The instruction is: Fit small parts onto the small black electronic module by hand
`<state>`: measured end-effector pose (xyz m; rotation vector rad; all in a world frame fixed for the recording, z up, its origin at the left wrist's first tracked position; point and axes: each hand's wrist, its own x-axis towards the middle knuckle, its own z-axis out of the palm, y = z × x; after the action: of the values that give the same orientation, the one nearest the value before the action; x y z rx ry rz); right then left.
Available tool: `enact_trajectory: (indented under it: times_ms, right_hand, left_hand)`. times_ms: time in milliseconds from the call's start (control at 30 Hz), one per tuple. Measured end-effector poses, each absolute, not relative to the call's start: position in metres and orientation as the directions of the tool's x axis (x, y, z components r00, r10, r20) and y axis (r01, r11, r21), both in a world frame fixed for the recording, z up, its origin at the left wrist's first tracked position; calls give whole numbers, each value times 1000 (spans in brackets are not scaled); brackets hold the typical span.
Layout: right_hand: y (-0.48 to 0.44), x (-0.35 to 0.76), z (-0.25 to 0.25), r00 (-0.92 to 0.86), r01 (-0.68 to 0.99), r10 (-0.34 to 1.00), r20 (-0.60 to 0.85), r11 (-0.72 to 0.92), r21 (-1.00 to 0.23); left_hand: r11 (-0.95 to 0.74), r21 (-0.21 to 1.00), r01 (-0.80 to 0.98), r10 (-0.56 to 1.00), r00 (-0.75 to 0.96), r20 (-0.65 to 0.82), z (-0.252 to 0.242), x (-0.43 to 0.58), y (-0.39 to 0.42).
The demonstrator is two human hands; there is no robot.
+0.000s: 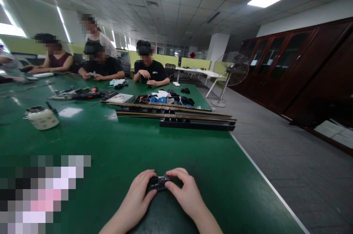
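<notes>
A small black part with a block-like, metallic-looking middle (159, 183) sits between my two hands, just above or on the green table; its exact kind I cannot make out. My left hand (138, 195) grips its left end, thumb at the near side and fingers at the far side. At the right end, the thumb and fingertips of my right hand (185, 189) pinch it. My fingers cover both ends of the part.
The green table (110, 149) carries black metal rails (197, 123) with thin brass-coloured rods across them. A cream pot (42, 118) stands at left, tools (85, 94) behind it. Several people sit across the table. A fan (230, 68) stands beyond its right edge.
</notes>
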<state>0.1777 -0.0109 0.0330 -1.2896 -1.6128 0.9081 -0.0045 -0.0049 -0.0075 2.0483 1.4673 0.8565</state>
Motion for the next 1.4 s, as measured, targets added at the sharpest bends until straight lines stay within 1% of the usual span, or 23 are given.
enact_trajectory:
  times_ms: [100,167,300,400,667,900,1033,1200,1300,1400]
  right_hand:
    - [-11,175,31,-115,362,964,238,264,-894]
    - [-11,174,29,-128,397,959,253,283,-873]
    - [-11,172,24,-216,542,957,193,282,-792]
    - [-11,172,22,-263,603,952,157,289,-743]
    - [-13,173,22,-244,604,952,186,299,-739]
    - [-13,172,21,-238,614,956,173,286,-736]
    - [-13,174,23,-231,581,960,160,267,-769]
    - [-13,178,26,-216,478,972,89,185,-858]
    - [-12,180,26,-217,365,975,49,128,-922]
    - [-9,179,23,-205,202,979,20,62,-977]
  left_hand:
    - [-310,697,647,950,235,204,-7,-4,-5]
    - [-308,698,647,951,232,205,-7,-4,-4]
    - [-309,710,633,951,223,215,-8,-4,-4]
    - [-312,723,616,950,220,222,-10,-4,-4]
    - [-319,720,617,948,214,236,-12,-4,-5]
    - [-323,701,636,946,227,231,-15,-4,-4]
    - [-315,710,630,949,220,226,-13,-3,-5]
    - [-212,787,579,975,181,129,-7,-2,-8]
    - [-129,860,494,987,152,60,-4,0,-9]
    - [-55,933,355,989,150,1,0,3,-9]
